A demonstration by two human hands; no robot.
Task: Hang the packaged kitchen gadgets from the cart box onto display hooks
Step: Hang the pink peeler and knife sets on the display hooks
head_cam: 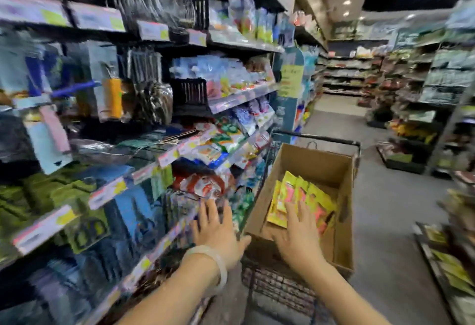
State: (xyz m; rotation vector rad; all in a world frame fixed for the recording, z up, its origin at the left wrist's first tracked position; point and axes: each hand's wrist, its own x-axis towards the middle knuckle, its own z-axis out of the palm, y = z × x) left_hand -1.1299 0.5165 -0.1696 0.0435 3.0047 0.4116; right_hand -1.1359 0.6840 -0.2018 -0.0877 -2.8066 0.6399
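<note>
right hand (298, 237) flat on packets (314, 202)

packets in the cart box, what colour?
Yellow-green with pink patches, best seen in the head view.

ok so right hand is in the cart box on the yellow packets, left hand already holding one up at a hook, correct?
Not quite. In the head view the left hand holds nothing: its fingers are spread, empty, near the lower shelf. The right hand is in the cart box, on the yellow packets.

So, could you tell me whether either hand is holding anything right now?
Neither. The right hand reaches into the cardboard box, fingers over the yellow packets, without gripping. The left hand is open.
</note>
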